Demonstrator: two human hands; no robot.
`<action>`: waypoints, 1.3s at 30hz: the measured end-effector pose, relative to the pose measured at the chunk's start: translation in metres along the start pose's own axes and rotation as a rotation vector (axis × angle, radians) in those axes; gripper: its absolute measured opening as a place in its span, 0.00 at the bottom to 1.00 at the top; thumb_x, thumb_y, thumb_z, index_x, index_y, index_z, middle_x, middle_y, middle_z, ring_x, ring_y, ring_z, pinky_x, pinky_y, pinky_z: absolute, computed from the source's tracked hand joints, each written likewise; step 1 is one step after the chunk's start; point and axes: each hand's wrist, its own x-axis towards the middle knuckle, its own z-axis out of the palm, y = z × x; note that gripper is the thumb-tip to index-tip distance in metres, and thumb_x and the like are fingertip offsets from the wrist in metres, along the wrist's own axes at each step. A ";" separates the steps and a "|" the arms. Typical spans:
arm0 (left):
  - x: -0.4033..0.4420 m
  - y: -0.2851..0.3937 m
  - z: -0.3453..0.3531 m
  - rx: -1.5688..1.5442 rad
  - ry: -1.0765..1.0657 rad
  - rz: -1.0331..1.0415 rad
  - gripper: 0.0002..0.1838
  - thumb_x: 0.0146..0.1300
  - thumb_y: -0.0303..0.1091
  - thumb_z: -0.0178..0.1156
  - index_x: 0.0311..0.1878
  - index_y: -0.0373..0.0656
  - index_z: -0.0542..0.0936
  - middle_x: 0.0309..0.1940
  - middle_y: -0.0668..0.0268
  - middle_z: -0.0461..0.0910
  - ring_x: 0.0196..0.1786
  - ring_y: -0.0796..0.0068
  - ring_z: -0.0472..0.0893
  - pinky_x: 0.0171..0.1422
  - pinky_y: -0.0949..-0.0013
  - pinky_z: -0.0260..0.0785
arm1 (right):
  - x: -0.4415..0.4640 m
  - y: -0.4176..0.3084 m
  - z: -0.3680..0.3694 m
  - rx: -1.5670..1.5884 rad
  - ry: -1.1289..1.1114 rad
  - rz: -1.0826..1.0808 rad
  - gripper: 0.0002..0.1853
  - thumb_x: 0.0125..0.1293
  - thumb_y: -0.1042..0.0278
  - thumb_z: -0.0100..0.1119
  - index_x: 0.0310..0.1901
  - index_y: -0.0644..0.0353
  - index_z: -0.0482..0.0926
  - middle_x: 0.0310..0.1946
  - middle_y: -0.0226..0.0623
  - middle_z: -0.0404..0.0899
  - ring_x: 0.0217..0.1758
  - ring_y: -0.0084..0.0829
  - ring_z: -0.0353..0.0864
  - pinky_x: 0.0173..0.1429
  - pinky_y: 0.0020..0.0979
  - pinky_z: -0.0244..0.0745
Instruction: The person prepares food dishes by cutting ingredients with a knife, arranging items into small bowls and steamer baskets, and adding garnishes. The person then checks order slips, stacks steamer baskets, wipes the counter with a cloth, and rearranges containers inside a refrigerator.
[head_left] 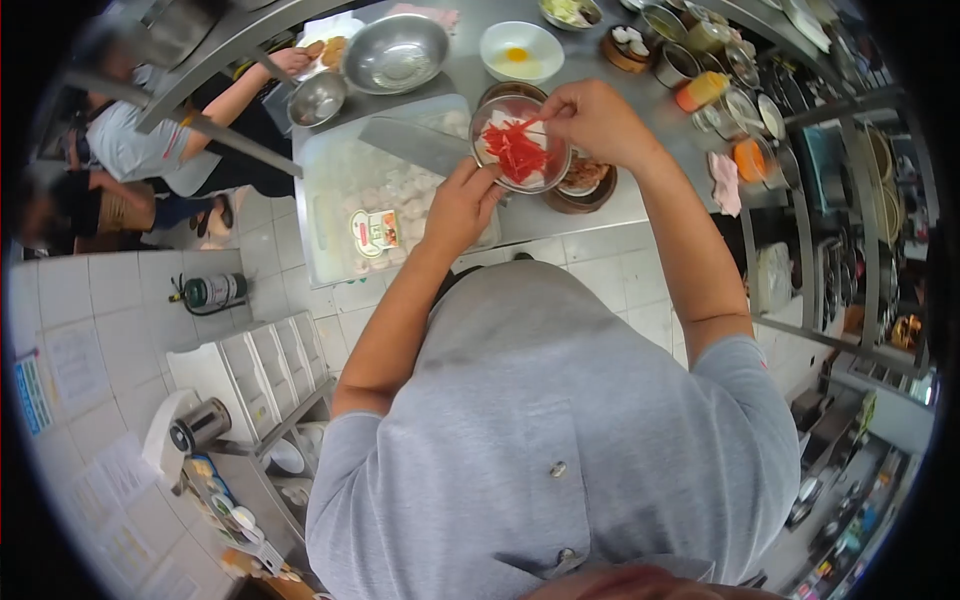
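Note:
A small clear bowl holds bright red strips on top of white pieces. My left hand is closed on the bowl's near left rim. Over the far right side of the bowl, my right hand pinches a few of the red strips between thumb and fingers. A wide knife blade lies just left of the bowl, its handle hidden. Partly behind the bowl, a brown dish contains shredded brownish food.
A translucent lidded tub with a label sits at left. Beyond it stand a large metal bowl, a smaller metal bowl and a white bowl with egg yolk. Sauce bottles and jars crowd the right. Another person's hand works at upper left.

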 end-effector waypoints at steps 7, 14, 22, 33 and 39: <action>-0.003 -0.018 -0.009 0.009 0.050 -0.038 0.12 0.72 0.28 0.72 0.55 0.40 0.85 0.45 0.54 0.80 0.44 0.48 0.85 0.49 0.53 0.79 | -0.032 0.093 -0.005 -0.064 0.169 0.075 0.10 0.66 0.73 0.71 0.45 0.69 0.90 0.32 0.37 0.91 0.34 0.24 0.88 0.42 0.31 0.81; -0.013 -0.008 -0.052 0.079 0.113 -0.097 0.11 0.70 0.26 0.72 0.53 0.39 0.85 0.42 0.54 0.79 0.44 0.48 0.85 0.48 0.53 0.79 | -0.043 0.154 0.036 -0.325 0.301 0.027 0.11 0.71 0.70 0.68 0.49 0.63 0.94 0.43 0.53 0.93 0.46 0.45 0.95 0.54 0.40 0.87; -0.015 0.061 -0.176 0.370 0.287 0.072 0.12 0.66 0.26 0.75 0.51 0.40 0.84 0.38 0.56 0.80 0.36 0.56 0.83 0.41 0.59 0.74 | -0.027 0.060 -0.023 -0.029 0.396 -0.067 0.13 0.78 0.67 0.68 0.54 0.69 0.91 0.45 0.48 0.94 0.46 0.36 0.94 0.55 0.36 0.85; 0.075 0.141 -0.350 0.387 0.702 0.141 0.10 0.70 0.23 0.72 0.51 0.32 0.83 0.34 0.63 0.81 0.34 0.78 0.80 0.39 0.71 0.74 | 0.088 -0.268 -0.035 -0.273 0.437 -1.113 0.12 0.78 0.70 0.62 0.55 0.66 0.90 0.52 0.49 0.88 0.57 0.54 0.86 0.66 0.46 0.80; 0.137 0.101 -0.378 0.482 0.802 0.298 0.11 0.71 0.28 0.74 0.51 0.33 0.85 0.34 0.60 0.84 0.32 0.73 0.81 0.40 0.67 0.74 | 0.209 -0.343 -0.030 -0.628 0.102 -0.664 0.16 0.74 0.58 0.67 0.53 0.58 0.94 0.49 0.52 0.92 0.54 0.53 0.90 0.63 0.47 0.84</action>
